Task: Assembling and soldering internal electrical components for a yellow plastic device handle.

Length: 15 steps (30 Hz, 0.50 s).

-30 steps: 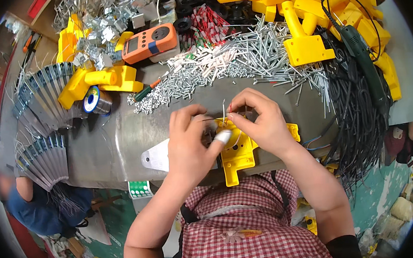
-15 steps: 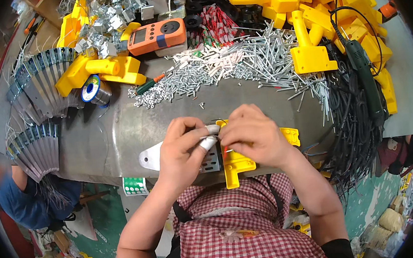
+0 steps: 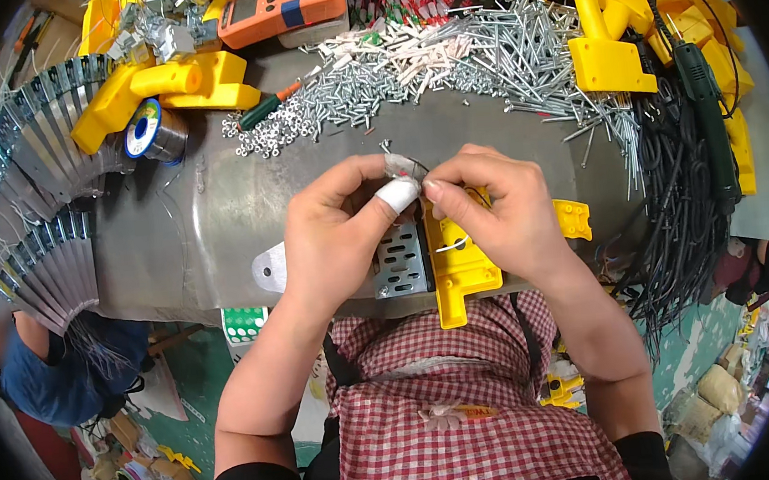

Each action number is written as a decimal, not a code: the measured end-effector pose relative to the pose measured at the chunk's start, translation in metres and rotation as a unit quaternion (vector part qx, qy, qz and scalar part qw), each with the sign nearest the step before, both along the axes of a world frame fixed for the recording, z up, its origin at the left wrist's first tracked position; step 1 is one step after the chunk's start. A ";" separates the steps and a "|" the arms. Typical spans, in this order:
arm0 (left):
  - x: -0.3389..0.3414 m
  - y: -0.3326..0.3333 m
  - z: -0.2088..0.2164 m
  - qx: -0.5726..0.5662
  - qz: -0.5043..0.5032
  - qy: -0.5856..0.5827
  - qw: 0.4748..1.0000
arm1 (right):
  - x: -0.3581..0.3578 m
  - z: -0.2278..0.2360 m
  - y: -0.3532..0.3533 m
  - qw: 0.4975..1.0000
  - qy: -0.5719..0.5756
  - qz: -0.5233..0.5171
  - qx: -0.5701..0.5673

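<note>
Pinched fingers of my left hand (image 3: pixel 333 226), white tape round the thumb and index finger, meet those of my right hand (image 3: pixel 501 207). Between the fingertips is a thin dark wire (image 3: pixel 423 169); its ends are hidden. A yellow plastic housing half (image 3: pixel 465 274) lies open below my right hand, with a short white wire (image 3: pixel 452 246) in it. Against its left side sits a slotted metal plate (image 3: pixel 402 261), partly under my left hand. A pale rounded blade (image 3: pixel 268 270) sticks out left of that hand.
Loose screws (image 3: pixel 345 97), white nuts (image 3: pixel 270 136) and a screwdriver (image 3: pixel 268 110) lie beyond my hands. A solder spool (image 3: pixel 156 132) and fanned metal blades (image 3: pixel 59 278) are at left, an orange meter (image 3: pixel 282 7) behind. Right are yellow housings (image 3: pixel 612 65), black cables (image 3: pixel 675 215) and an electric screwdriver (image 3: pixel 705 120).
The whole view has shifted, so the bench items sit higher in the picture. Both hands stay pinched together, with the fingertips now slightly farther apart and the wire between them showing more.
</note>
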<state>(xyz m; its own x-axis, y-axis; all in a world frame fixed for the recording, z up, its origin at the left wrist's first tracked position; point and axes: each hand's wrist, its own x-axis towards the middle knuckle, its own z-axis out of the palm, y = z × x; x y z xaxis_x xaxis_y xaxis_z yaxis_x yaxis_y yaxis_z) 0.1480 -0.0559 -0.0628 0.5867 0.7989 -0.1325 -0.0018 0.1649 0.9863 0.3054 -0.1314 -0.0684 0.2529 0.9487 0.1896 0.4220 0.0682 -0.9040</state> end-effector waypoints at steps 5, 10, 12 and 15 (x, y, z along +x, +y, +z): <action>0.000 0.001 0.000 0.001 -0.004 -0.002 1.000 | -0.001 0.002 0.000 1.000 -0.027 -0.003 0.007; 0.000 0.001 0.001 -0.009 -0.011 0.003 1.000 | 0.000 0.003 0.000 0.999 -0.032 0.003 -0.008; 0.000 0.002 0.000 -0.013 -0.010 0.006 1.000 | 0.000 0.002 0.000 0.999 -0.031 0.005 -0.011; -0.001 0.004 -0.001 -0.032 -0.010 -0.013 0.999 | -0.001 0.000 0.001 0.999 -0.030 0.006 -0.014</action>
